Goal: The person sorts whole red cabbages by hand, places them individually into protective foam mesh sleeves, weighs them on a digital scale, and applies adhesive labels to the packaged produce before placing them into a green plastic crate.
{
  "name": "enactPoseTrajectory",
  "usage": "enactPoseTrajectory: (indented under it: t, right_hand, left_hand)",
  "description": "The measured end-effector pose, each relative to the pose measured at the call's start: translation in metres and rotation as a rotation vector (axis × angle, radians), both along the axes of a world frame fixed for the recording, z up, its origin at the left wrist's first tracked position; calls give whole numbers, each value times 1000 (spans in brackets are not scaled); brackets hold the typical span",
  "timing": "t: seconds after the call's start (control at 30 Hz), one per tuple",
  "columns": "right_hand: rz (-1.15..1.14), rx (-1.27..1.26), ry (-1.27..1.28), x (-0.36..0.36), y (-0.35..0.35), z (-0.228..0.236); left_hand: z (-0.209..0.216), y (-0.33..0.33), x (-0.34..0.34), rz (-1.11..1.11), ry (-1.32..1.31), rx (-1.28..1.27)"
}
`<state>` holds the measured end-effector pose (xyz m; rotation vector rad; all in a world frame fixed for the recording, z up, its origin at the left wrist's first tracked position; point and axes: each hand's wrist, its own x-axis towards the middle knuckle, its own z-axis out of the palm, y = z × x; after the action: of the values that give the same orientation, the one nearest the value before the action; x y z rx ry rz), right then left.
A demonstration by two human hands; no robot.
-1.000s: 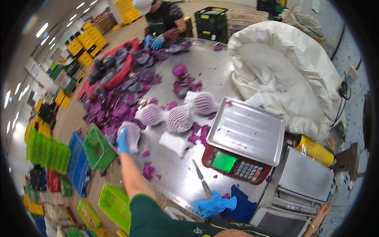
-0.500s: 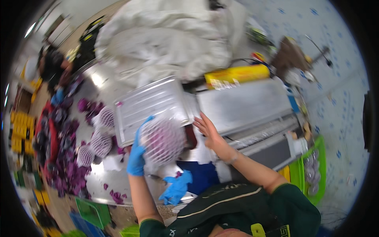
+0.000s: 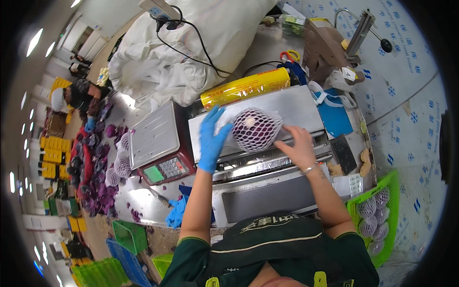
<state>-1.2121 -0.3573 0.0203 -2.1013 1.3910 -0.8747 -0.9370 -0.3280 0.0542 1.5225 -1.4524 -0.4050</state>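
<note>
A purple cabbage (image 3: 256,130) in a white foam net sleeve sits on the metal plate (image 3: 299,110) of the film-wrapping machine. To its left is my left hand (image 3: 212,138) in a blue glove, fingers spread, with the thumb side close to the net. My bare right hand (image 3: 299,147) is at its right side, thumb and fingers apart, fingertips at or very near the net. Whether either hand touches it I cannot tell for certain. A roll of yellow-wrapped film (image 3: 246,89) lies behind the plate.
Left of the machine stands a weighing scale (image 3: 155,136). Netted cabbages (image 3: 123,165) and loose purple leaves (image 3: 101,191) lie farther left. A green crate (image 3: 393,210) at right holds several netted cabbages. A blue glove (image 3: 177,212) lies at the table's front edge. A co-worker (image 3: 79,98) is far left.
The netted cabbage has moved right, from in front of the scale onto the machine's plate. My left hand, which held it, now has its fingers spread beside it. My right hand has moved to its right side.
</note>
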Motion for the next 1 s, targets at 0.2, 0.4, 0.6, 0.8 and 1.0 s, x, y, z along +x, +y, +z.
enactPoseTrajectory:
  t: [0.2,0.4,0.6,0.8,1.0]
  right_hand:
    - [64,14,536,-65,-9,-15]
    - [124,54,230,-76,3,-23]
    - [349,432,-74,-127,77,46]
    - [251,352,-614,-41,-19,36]
    - [587,87,61,33,-71,20]
  left_hand:
    - [-56,106,-9,389,-917,433]
    - [-67,140,-28,392,-292,-64]
    - [-14,238,-36,-25,-107,379]
    - [50,70,-38,-23,461,121]
    - [-42,-5,-20,-184,-185,158]
